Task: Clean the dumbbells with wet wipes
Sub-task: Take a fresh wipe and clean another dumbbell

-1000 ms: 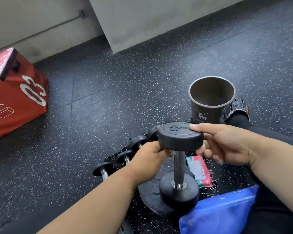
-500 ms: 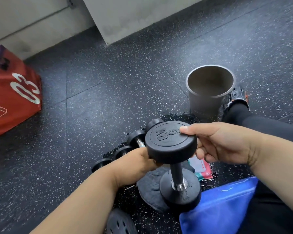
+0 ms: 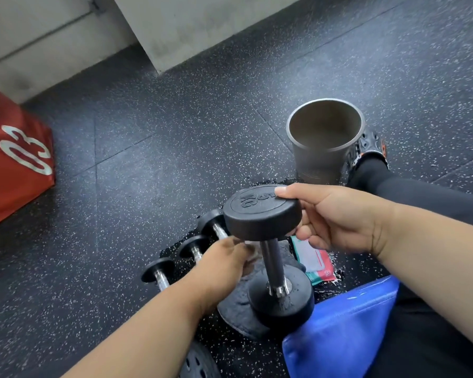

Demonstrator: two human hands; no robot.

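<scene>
Dumbbell (image 3: 268,252) stands on end, tilted, its lower head on a grey cloth (image 3: 235,315) between the two forearms. Right hand (image 3: 336,216) clamps the upper head: fingertips over the top face, thumb under the rim. Left hand (image 3: 224,264) is curled at the shaft, a bit of white showing at its fingertips, likely a wipe (image 3: 250,245); blurred, so not certain.

Risks, as judged:
- Floor under both hands looks wet. If the cloth slides, the lower head kicks out and the weight drops toward the person's lap.
- The right hand's hold is on the rim only; a wet rubber head could slip from it.
- Three more dumbbells (image 3: 194,249) lie just beyond the left hand; a toppling weight would strike them or pinch fingers.
- Wipe pack (image 3: 313,261) lies under the right hand, in the wet.
</scene>
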